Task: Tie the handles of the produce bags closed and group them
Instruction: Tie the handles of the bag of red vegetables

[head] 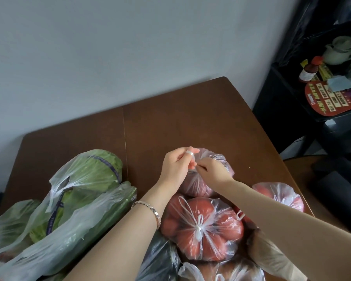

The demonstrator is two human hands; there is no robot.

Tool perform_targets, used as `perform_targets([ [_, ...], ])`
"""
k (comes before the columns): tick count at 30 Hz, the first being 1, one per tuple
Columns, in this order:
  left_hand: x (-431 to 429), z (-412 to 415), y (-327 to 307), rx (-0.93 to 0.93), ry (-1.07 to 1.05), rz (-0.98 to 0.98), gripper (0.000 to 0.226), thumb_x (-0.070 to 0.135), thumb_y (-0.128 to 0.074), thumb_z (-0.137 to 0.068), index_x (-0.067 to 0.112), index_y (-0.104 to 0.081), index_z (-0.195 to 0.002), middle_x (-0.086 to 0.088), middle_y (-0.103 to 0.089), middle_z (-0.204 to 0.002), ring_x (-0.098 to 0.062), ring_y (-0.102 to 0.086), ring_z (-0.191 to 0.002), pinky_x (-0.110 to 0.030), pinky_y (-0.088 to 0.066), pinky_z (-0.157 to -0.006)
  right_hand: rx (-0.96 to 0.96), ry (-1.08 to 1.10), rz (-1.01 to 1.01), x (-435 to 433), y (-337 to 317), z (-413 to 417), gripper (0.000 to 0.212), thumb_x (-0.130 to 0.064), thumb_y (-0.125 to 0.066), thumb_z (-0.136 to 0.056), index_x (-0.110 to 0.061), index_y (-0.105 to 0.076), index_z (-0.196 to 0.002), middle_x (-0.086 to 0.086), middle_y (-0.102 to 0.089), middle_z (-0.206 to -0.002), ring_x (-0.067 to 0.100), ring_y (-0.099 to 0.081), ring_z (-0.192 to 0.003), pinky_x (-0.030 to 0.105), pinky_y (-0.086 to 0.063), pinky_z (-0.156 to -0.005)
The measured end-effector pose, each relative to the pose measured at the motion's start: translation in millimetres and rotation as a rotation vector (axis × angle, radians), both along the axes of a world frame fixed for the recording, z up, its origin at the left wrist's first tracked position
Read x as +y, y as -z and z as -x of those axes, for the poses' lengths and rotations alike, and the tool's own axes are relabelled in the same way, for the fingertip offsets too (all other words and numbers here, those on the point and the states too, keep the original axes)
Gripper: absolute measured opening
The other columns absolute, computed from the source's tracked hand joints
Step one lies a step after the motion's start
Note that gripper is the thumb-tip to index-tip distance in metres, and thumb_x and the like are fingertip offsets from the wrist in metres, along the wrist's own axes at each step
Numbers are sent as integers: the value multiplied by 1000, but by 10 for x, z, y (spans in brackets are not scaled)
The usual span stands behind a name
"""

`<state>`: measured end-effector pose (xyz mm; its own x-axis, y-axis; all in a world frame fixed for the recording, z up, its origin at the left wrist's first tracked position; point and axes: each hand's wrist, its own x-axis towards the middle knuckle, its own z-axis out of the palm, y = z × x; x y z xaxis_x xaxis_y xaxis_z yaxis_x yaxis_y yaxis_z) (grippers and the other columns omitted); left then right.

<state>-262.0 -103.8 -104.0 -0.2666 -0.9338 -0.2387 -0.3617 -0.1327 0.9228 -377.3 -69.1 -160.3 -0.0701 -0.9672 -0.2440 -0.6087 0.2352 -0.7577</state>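
a thin clear plastic bag of reddish round produce (193,186) is found directly beneath both hands, on the brown wooden table (190,122). its gathered mouth is held between them. a white twisted handle strip (189,152) is looped over a finger of the left hand (176,165), whose fingers are curled round it. plastic at the neck is pinched by the right hand (212,170), just beside the left. the neck rises from the bag into the hands, so the tightening pull is judged to run sideways, one handle toward each hand, neither hand being nearer. whether a knot is drawn cannot be told. nearer the body than the hands, a knotted clear bag of red tomatoes (211,226) is seen touching this bag. grouping is judged to belong there. outside the left forearm, clear bags of green leafy vegetables (89,175) appear open-mouthed.
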Motion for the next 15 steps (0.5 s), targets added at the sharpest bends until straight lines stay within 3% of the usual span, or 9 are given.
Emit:
perform_targets([
  [4,-152,92,-27,-16,67,-120,22,8,-45,-93,11,-66,-99,-2,-62,-71,-1,-63,-60,-11,-52,-64,7,-99,35,46,50,61,28,-12,-50,-90,-12,-53,-62,-7,-42,-61,13,-40,-62,20,-30,-59],
  [8,-205,51,57,-351,271,-6,33,14,-45,-94,17,-53,-126,2,-62,-100,-12,-59,-96,-26,-48,-88,-132,65,-72,13,60,32,41,-26,-51,-93,-20,-47,-53,-3,-43,-54,10,-37,-49,24,-31,-52],
  [11,-156,-21,165,-552,488,154,28,16,-46,-95,11,-60,-119,-5,-58,-113,-19,-57,-103,-32,-48,-92,-241,151,-81,13,21,69,38,-23,-52,-92,-13,-51,-56,0,-43,-54,13,-37,-51,29,-30,-53],
  [15,-116,-19,260,-483,439,232,24,12,-51,-94,4,-67,-110,-12,-56,-103,-20,-55,-95,-19,-43,-79,-367,248,-97,53,8,102,23,-20,-56,-91,-5,-70,-80,7,-56,-61,12,-40,-50,25,-33,-51],
])
